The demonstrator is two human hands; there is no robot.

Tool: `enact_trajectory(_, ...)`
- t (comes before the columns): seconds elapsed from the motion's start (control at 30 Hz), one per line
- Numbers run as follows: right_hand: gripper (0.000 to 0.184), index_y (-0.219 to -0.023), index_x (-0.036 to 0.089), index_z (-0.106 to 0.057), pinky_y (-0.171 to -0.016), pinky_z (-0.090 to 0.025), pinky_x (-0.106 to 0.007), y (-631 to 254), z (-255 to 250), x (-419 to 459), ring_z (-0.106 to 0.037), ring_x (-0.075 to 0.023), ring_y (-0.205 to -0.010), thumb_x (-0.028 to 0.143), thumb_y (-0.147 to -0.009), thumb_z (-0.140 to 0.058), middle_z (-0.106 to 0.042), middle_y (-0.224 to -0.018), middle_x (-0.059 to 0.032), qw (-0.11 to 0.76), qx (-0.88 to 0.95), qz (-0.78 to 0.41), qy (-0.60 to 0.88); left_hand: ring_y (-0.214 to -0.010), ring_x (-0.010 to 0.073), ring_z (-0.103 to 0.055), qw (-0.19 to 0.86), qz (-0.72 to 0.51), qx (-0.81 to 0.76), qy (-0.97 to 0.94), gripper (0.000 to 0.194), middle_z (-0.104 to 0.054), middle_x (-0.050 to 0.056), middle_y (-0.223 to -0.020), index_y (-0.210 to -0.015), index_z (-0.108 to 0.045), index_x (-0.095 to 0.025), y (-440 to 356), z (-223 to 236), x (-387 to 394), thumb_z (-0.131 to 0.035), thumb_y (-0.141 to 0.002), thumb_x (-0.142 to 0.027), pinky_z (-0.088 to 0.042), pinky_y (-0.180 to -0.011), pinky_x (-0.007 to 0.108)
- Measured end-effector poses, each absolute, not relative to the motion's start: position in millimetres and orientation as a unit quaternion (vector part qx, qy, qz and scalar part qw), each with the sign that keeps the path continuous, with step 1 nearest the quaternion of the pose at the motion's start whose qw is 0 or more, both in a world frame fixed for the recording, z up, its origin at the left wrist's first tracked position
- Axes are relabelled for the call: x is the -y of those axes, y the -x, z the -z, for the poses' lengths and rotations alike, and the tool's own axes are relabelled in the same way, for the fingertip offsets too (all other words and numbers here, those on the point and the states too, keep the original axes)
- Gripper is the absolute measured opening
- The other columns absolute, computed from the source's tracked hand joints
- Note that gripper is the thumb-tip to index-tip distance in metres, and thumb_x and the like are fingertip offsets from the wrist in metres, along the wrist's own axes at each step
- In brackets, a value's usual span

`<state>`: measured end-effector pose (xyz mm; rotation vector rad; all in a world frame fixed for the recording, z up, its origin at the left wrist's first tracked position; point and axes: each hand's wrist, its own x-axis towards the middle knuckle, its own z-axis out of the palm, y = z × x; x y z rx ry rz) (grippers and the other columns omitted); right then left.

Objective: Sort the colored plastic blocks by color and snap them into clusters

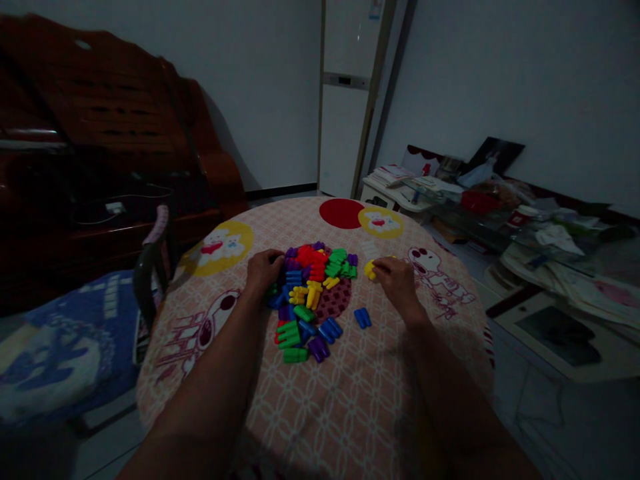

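Note:
A pile of plastic building blocks in red, blue, green, yellow and purple [315,275] lies on the round table. At the pile's left edge rests my left hand [264,272], its fingers curled together against the blocks; what they hold, if anything, is hidden. Right of the pile, my right hand [397,283] pinches a yellow block [370,269] just over the cloth. A single blue block [363,318] lies apart, between the pile and my right forearm. Several green, blue and purple blocks [319,348] spread from the pile's near side.
A pink patterned tablecloth [320,407] covers the table. On the left are a wooden sofa [115,100] and a chair with a blue cover [65,340]. A cluttered glass-topped cabinet [480,227] stands on the right. A tall white appliance [345,127] is at the back.

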<state>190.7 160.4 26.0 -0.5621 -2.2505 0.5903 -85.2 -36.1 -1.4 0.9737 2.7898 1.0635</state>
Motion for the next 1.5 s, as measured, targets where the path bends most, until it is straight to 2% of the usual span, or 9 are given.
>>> enact_trajectory(0.1,0.016,-0.082,0.022,-0.074,-0.082,-0.051,-0.038,-195.6,-20.1,-180.6,-0.067,-0.025,-0.087,0.02,-0.081,-0.059,-0.076,-0.09,-0.0084,0.389,0.869,-0.175,0.252,-0.102,0.0247,-0.071,0.002,-0.34,-0.888,-0.311,0.038,-0.078,0.009,-0.112,-0.111,-0.078,-0.018,84.4,0.9,35.8,-0.052,-0.086,-0.032,-0.052,-0.095,0.032)
enact_trajectory(0.43,0.019,-0.079,0.02,-0.071,-0.083,-0.046,-0.039,-191.0,0.5,-195.5,-0.061,-0.026,-0.088,0.012,-0.081,-0.054,-0.07,-0.085,-0.0094,0.351,0.896,-0.094,0.253,-0.103,0.0262,-0.071,0.001,-0.342,-0.887,-0.31,0.038,-0.078,0.01,-0.111,-0.11,-0.078,-0.018,83.7,-0.2,36.1,-0.053,-0.086,-0.031,-0.052,-0.095,0.035)
enact_trajectory(0.63,0.017,-0.086,0.019,-0.07,-0.085,-0.044,-0.04,-193.4,-2.9,-189.8,-0.056,-0.0279,-0.092,0.013,-0.085,-0.054,-0.067,-0.09,-0.011,0.357,0.896,-0.058,0.258,-0.104,0.0262,-0.071,0.005,-0.342,-0.887,-0.31,0.039,-0.078,0.011,-0.111,-0.112,-0.078,-0.015,80.6,-2.7,36.1,-0.053,-0.086,-0.03,-0.051,-0.095,0.033)
enact_trajectory(0.73,0.017,-0.09,0.02,-0.07,-0.086,-0.044,-0.04,-186.1,-5.0,-174.1,-0.056,-0.0269,-0.093,0.017,-0.091,-0.054,-0.067,-0.091,-0.0102,0.362,0.906,-0.063,0.209,-0.104,0.0256,-0.071,0.002,-0.343,-0.887,-0.308,0.038,-0.078,0.01,-0.112,-0.112,-0.078,-0.016,80.3,-2.8,36.1,-0.053,-0.086,-0.03,-0.051,-0.095,0.033)
enact_trajectory(0.9,0.021,-0.097,0.02,-0.07,-0.088,-0.046,-0.037,-157.4,1.8,-125.6,-0.056,-0.0237,-0.096,0.019,-0.099,-0.049,-0.068,-0.098,-0.009,0.266,0.96,-0.063,0.054,-0.104,0.0258,-0.071,0.005,-0.344,-0.886,-0.31,0.039,-0.078,0.01,-0.112,-0.112,-0.078,-0.015,81.7,-1.6,36.3,-0.053,-0.086,-0.03,-0.052,-0.095,0.034)
enact_trajectory(1.07,0.024,-0.113,0.019,-0.069,-0.085,-0.047,-0.037,-138.6,2.7,-93.6,-0.054,-0.0257,-0.101,0.018,-0.099,-0.05,-0.065,-0.105,-0.0119,0.146,0.988,0.013,0.05,-0.103,0.026,-0.071,0.002,-0.342,-0.887,-0.311,0.038,-0.078,0.01,-0.111,-0.11,-0.078,-0.016,82.8,-0.6,36.0,-0.053,-0.085,-0.03,-0.052,-0.095,0.034)
enact_trajectory(1.2,0.024,-0.107,0.019,-0.07,-0.084,-0.048,-0.037,-138.5,-2.1,-93.1,-0.054,-0.0257,-0.1,0.015,-0.1,-0.047,-0.064,-0.104,-0.013,0.13,0.986,0.041,0.094,-0.102,0.026,-0.071,0.005,-0.341,-0.887,-0.313,0.039,-0.078,0.011,-0.111,-0.111,-0.078,-0.015,84.3,1.1,35.5,-0.052,-0.086,-0.031,-0.052,-0.094,0.034)
enact_trajectory(1.4,0.018,-0.104,0.017,-0.068,-0.088,-0.048,-0.04,-136.8,1.5,-99.0,-0.054,-0.0285,-0.104,0.027,-0.099,-0.054,-0.064,-0.108,-0.0144,0.14,0.982,0.038,0.12,-0.101,0.026,-0.071,-0.005,-0.345,-0.885,-0.312,0.037,-0.078,0.01,-0.109,-0.108,-0.079,-0.017,86.4,3.4,35.0,-0.054,-0.085,-0.032,-0.052,-0.094,0.035)
enact_trajectory(1.5,0.018,-0.104,0.016,-0.067,-0.088,-0.048,-0.04,-133.8,3.7,-100.2,-0.054,-0.0283,-0.104,0.025,-0.1,-0.052,-0.065,-0.107,-0.0147,0.138,0.981,0.04,0.129,-0.101,0.026,-0.071,-0.006,-0.35,-0.884,-0.309,0.037,-0.078,0.01,-0.109,-0.109,-0.079,-0.017,87.3,4.8,35.0,-0.054,-0.085,-0.033,-0.052,-0.095,0.035)
